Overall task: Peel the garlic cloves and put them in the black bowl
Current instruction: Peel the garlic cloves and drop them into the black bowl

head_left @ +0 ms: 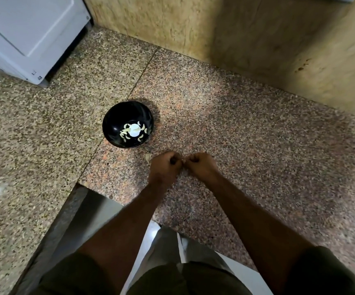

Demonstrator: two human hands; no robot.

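A speckled granite counter (247, 135) is shown beneath a person's two forearms, with the black bowl (112, 124) taken as the landmark. A white appliance (27, 35) is seen well beyond the bowl and to its left. The left hand (163, 167) and right hand (200, 165) are held knuckle to knuckle just on the near side of the bowl and a little to its right, both with fingers curled inward around something small between them; a garlic clove is presumed to be pinched there, but it is hidden, so its long axis and heading cannot be told. About a dozen peeled cloves (125, 133) are seen lying in the bottom of the bowl, pale crescents pointing every way around a bright glare spot. A scrap of papery skin (148, 156) is seen on the counter between bowl and left hand. The task is judged well under way, with a clove apparently being peeled; how many remain cannot be seen.
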